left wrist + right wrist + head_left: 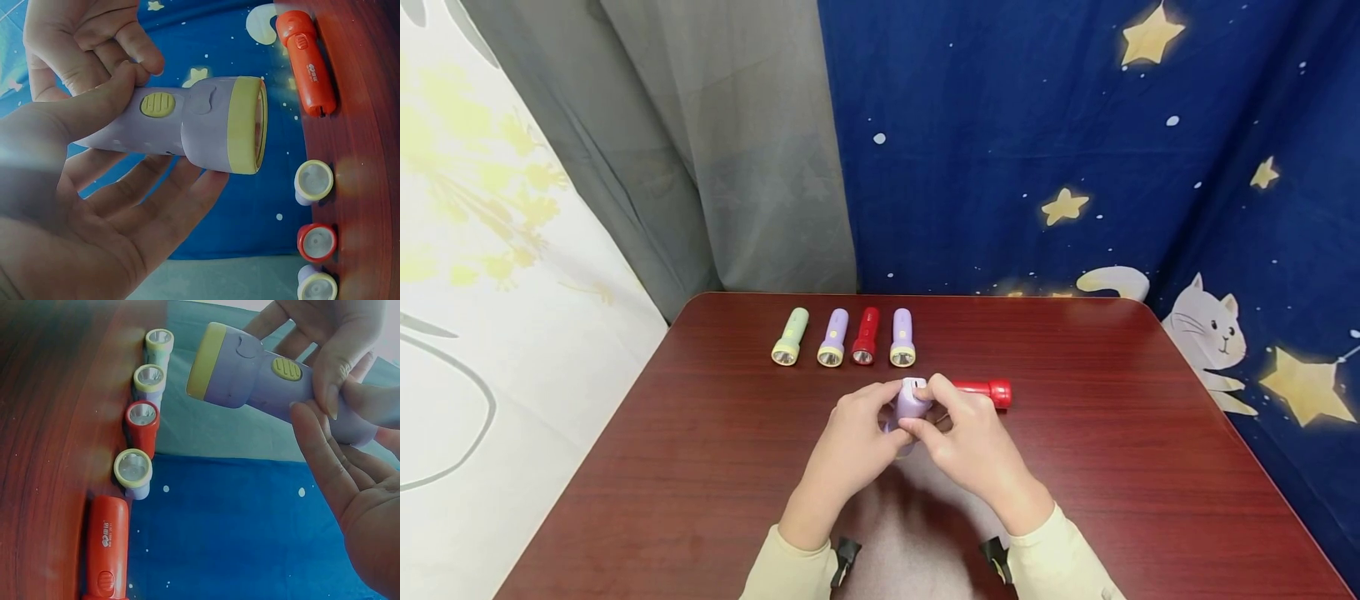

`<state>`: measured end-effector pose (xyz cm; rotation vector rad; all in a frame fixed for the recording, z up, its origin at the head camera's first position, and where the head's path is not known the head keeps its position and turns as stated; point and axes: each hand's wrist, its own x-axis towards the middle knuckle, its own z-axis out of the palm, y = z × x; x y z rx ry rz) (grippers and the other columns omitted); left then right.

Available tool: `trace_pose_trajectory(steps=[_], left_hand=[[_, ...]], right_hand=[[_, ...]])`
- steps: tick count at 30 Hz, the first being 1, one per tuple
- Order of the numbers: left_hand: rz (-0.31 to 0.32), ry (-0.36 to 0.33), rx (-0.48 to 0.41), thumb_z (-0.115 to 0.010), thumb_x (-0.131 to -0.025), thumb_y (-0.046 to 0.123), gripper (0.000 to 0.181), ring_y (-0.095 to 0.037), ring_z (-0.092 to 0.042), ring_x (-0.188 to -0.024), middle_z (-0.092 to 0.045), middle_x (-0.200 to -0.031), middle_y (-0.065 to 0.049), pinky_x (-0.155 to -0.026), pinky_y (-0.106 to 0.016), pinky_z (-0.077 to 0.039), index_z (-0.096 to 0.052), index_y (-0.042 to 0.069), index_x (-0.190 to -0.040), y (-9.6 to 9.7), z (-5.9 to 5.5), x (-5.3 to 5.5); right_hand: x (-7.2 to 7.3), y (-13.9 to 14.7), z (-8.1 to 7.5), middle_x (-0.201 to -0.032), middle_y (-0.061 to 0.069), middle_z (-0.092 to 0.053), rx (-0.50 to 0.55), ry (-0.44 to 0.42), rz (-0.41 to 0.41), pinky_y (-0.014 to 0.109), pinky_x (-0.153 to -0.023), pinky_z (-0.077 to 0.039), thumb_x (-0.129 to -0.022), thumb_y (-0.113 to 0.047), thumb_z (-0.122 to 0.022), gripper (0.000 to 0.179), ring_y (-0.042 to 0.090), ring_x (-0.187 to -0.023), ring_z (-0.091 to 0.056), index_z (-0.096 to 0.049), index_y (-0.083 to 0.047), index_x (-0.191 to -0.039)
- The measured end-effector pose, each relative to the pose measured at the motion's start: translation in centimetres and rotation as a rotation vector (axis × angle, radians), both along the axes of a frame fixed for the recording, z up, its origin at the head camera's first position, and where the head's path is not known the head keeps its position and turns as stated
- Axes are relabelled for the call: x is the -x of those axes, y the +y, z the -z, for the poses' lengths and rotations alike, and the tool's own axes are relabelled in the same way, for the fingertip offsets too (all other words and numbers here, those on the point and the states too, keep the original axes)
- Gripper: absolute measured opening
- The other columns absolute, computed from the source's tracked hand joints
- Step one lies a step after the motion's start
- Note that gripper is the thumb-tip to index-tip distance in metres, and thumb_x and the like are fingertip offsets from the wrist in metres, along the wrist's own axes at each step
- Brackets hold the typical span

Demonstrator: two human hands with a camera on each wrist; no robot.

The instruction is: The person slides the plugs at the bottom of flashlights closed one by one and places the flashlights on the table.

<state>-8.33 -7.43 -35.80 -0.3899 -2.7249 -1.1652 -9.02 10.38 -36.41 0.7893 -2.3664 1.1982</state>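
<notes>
Holding 1 purple flashlight (178,128): left hand (857,429) curled round, right hand (968,429) pinching tail end (914,382).

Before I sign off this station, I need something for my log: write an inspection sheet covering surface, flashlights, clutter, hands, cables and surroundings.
Surface: reddish-brown table, wood-grain look.
Flashlights: held purple flashlight; far row, left to right: green flashlight, left purple flashlight, upper red flashlight, right purple flashlight; lower red flashlight lies apart, partly hidden by the right hand.
Clutter: nothing seen.
Left hand: grips the held purple flashlight.
Right hand: pinches its tail end.
Cables: nothing seen.
Surroundings: grey curtain; blue curtain, star-and-cat print; white printed backdrop at left.
</notes>
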Motion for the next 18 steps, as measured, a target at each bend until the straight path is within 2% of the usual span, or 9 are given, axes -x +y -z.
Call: trace_pose_trajectory(steps=[9, 14, 18], left_hand=[[-0.013, -0.01, -0.01, -0.085, -0.086, 0.015, 0.045, -0.015, -0.064, -0.087, -0.076, -0.107, -0.001, -0.077, -0.027, -0.056, -0.075, 0.015, -0.13, 0.12, -0.14, 0.09], [-0.02, -0.01, -0.049, -0.085, -0.086, 0.014, 0.045, -0.021, -0.068, -0.087, -0.077, -0.105, -0.002, -0.075, -0.027, -0.056, -0.073, 0.014, -0.13, 0.17, -0.03, 0.46], [-0.034, 0.001, -0.075, -0.086, -0.086, 0.012, 0.046, -0.018, -0.07, -0.084, -0.079, -0.104, -0.003, -0.076, -0.027, -0.058, -0.071, 0.013, -0.13, 0.17, -0.05, 0.69]], right_hand=[[0.06, -0.03, -0.15, -0.079, 0.004, -0.075, 0.007, 0.039, -0.005, 0.017, -0.065, -0.059, -0.083, -0.009, -0.09, 0.033, 0.006, -0.066, -0.07, -0.061, -0.009, -0.098], [0.27, -0.02, -0.1, -0.082, 0.005, -0.077, 0.042, 0.028, -0.016, 0.016, -0.066, -0.059, -0.086, -0.009, -0.088, 0.033, 0.006, -0.066, -0.071, -0.064, -0.008, -0.109], [0.56, 0.05, -0.12, -0.092, 0.007, -0.079, 0.047, -0.001, -0.021, 0.019, -0.068, -0.061, -0.089, -0.011, -0.086, 0.043, 0.007, -0.069, -0.072, -0.062, -0.01, -0.125]])
